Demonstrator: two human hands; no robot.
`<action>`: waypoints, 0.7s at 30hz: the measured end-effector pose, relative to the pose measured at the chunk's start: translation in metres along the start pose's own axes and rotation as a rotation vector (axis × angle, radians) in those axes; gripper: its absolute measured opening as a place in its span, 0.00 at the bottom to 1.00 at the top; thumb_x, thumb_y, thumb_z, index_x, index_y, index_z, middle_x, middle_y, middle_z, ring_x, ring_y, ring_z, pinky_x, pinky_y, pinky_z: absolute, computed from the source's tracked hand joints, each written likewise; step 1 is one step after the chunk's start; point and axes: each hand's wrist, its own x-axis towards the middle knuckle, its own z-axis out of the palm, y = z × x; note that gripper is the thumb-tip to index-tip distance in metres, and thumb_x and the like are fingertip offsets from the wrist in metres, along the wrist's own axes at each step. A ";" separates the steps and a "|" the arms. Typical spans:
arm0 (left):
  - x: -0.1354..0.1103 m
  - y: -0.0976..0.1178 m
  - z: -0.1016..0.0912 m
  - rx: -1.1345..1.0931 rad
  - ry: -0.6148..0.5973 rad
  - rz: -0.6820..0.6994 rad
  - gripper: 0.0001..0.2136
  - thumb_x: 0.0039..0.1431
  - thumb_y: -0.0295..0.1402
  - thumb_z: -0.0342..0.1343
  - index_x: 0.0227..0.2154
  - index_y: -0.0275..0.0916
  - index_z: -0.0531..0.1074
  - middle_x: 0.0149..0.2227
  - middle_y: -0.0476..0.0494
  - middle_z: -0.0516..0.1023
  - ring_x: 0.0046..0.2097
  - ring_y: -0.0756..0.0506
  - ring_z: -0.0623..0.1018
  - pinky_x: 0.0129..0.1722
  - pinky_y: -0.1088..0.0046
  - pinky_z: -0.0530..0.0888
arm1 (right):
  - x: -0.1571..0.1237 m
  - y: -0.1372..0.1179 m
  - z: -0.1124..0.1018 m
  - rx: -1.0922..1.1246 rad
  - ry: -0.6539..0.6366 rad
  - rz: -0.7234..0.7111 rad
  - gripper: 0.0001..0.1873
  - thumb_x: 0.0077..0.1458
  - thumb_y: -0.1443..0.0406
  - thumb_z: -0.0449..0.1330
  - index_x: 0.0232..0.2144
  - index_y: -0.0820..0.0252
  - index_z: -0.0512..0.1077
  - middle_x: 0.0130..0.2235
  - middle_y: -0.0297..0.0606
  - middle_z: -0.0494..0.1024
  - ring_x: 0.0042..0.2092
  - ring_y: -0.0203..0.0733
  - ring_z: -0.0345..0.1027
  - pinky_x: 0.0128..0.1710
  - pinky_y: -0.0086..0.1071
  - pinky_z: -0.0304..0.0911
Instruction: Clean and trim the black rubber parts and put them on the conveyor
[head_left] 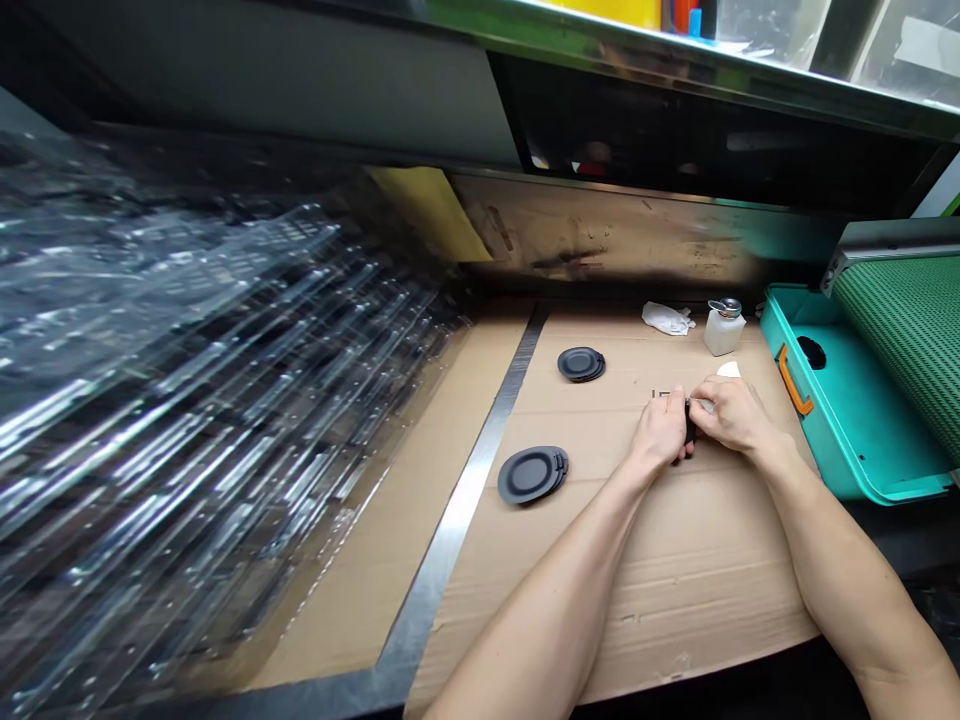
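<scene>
- Head view, part location: a small dark part (689, 422) is held between the two hands, above the right portion of the cardboard-covered worktop (675, 600). Its shape is mostly hidden by the fingers.
- Head view, left hand (664, 425): fingers closed around the dark part from the left. Recommended: use this grip as the steady support.
- Head view, right hand (731, 410): fingers appear pinched on the part's right edge. Recommended: apply fine, light pressure here, as overpressing could mark or bend the part.
- Head view, left of the hands: a near disc stack (529, 475) and a far disc stack (579, 363) stand well apart. Keep the left forearm clear of the near one.
- Head view, far side: a white bottle (724, 328) stands upright beside a crumpled white tissue (667, 319). Avoid knocking the bottle.
</scene>
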 end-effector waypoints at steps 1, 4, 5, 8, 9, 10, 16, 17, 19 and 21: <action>-0.001 0.000 0.000 0.010 -0.002 0.012 0.31 0.69 0.48 0.34 0.19 0.37 0.70 0.12 0.46 0.68 0.13 0.50 0.66 0.15 0.76 0.62 | 0.000 0.000 -0.001 -0.002 -0.016 0.012 0.13 0.58 0.64 0.55 0.31 0.58 0.80 0.34 0.38 0.80 0.34 0.39 0.68 0.33 0.30 0.52; -0.003 -0.001 0.001 0.039 -0.002 0.068 0.31 0.69 0.49 0.34 0.18 0.37 0.70 0.13 0.46 0.69 0.14 0.51 0.67 0.18 0.76 0.64 | -0.002 0.000 -0.004 -0.034 -0.089 0.071 0.12 0.55 0.64 0.56 0.26 0.57 0.79 0.28 0.37 0.79 0.30 0.39 0.65 0.30 0.32 0.48; -0.004 -0.001 0.001 0.048 0.000 0.086 0.31 0.69 0.49 0.34 0.18 0.37 0.70 0.13 0.46 0.70 0.15 0.51 0.68 0.19 0.77 0.65 | -0.002 0.000 -0.004 -0.043 -0.098 0.078 0.12 0.54 0.65 0.56 0.25 0.57 0.78 0.27 0.37 0.78 0.29 0.39 0.64 0.29 0.33 0.47; -0.006 -0.001 0.001 0.072 0.003 0.116 0.31 0.70 0.48 0.34 0.16 0.38 0.68 0.13 0.45 0.70 0.16 0.51 0.69 0.21 0.76 0.66 | -0.003 -0.001 -0.006 -0.039 -0.054 0.026 0.13 0.56 0.65 0.55 0.26 0.58 0.78 0.30 0.39 0.80 0.30 0.38 0.65 0.30 0.32 0.47; -0.006 -0.001 0.001 0.077 0.003 0.115 0.31 0.70 0.47 0.34 0.16 0.38 0.68 0.13 0.45 0.70 0.16 0.50 0.69 0.21 0.76 0.66 | -0.003 -0.002 -0.007 -0.034 -0.037 0.007 0.13 0.56 0.65 0.54 0.26 0.58 0.78 0.31 0.39 0.80 0.31 0.38 0.65 0.31 0.32 0.47; -0.006 -0.001 0.001 0.078 0.001 0.114 0.31 0.70 0.47 0.34 0.16 0.38 0.68 0.13 0.45 0.70 0.16 0.50 0.69 0.20 0.76 0.65 | -0.003 -0.003 -0.007 -0.033 -0.031 -0.001 0.14 0.57 0.65 0.54 0.27 0.58 0.78 0.32 0.39 0.80 0.31 0.38 0.65 0.31 0.32 0.47; -0.008 0.000 0.001 0.076 -0.004 0.145 0.31 0.70 0.47 0.35 0.16 0.38 0.68 0.13 0.46 0.69 0.16 0.51 0.69 0.21 0.77 0.66 | -0.005 -0.005 -0.010 -0.076 -0.109 0.070 0.12 0.54 0.65 0.55 0.25 0.59 0.78 0.29 0.40 0.80 0.29 0.38 0.65 0.29 0.33 0.46; -0.008 0.000 0.001 0.079 0.003 0.143 0.31 0.70 0.47 0.35 0.15 0.38 0.67 0.13 0.46 0.69 0.16 0.51 0.69 0.20 0.77 0.66 | -0.005 -0.006 -0.010 -0.075 -0.093 0.052 0.13 0.54 0.65 0.55 0.25 0.59 0.78 0.30 0.40 0.80 0.30 0.38 0.66 0.29 0.33 0.46; -0.008 0.000 0.002 0.089 0.011 0.141 0.32 0.70 0.48 0.35 0.14 0.38 0.67 0.12 0.45 0.69 0.16 0.50 0.69 0.20 0.77 0.66 | -0.005 -0.006 -0.010 -0.075 -0.069 0.026 0.14 0.56 0.64 0.54 0.27 0.58 0.79 0.33 0.40 0.81 0.32 0.39 0.67 0.31 0.32 0.48; -0.008 0.000 0.002 0.088 0.008 0.149 0.32 0.70 0.48 0.35 0.14 0.38 0.67 0.12 0.45 0.69 0.16 0.51 0.69 0.20 0.77 0.66 | -0.005 -0.007 -0.010 -0.093 -0.100 0.056 0.13 0.56 0.64 0.55 0.29 0.58 0.79 0.33 0.40 0.81 0.32 0.39 0.68 0.31 0.32 0.49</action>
